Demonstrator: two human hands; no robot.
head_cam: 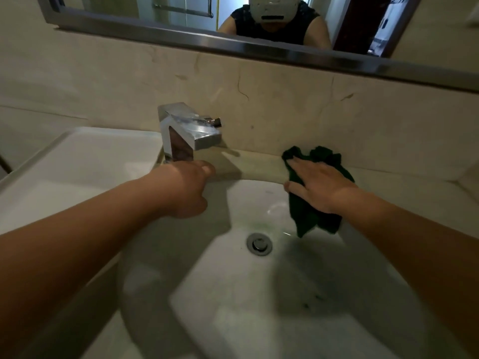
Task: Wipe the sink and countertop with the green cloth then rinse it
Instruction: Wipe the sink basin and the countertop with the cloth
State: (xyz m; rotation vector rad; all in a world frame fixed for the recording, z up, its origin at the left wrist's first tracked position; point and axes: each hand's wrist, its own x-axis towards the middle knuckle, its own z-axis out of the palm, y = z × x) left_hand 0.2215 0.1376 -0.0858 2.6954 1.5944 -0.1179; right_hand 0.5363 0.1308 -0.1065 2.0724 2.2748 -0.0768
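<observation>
The dark green cloth (308, 216) is draped over the far right rim of the white sink (233, 294), half on the beige countertop (259, 164) and half hanging into the bowl. My right hand (320, 186) lies flat on top of the cloth, fingers spread, pressing it against the rim. My left hand (189, 190) rests on the counter edge just below the square chrome faucet (186, 136), fingers curled under, holding nothing that I can see. No water runs from the faucet.
A chrome drain plug (259, 243) sits in the middle of the bowl. A white tray-like ledge (90, 156) lies left of the faucet. A mirror (233, 19) with a steel frame hangs above the beige backsplash and reflects a person.
</observation>
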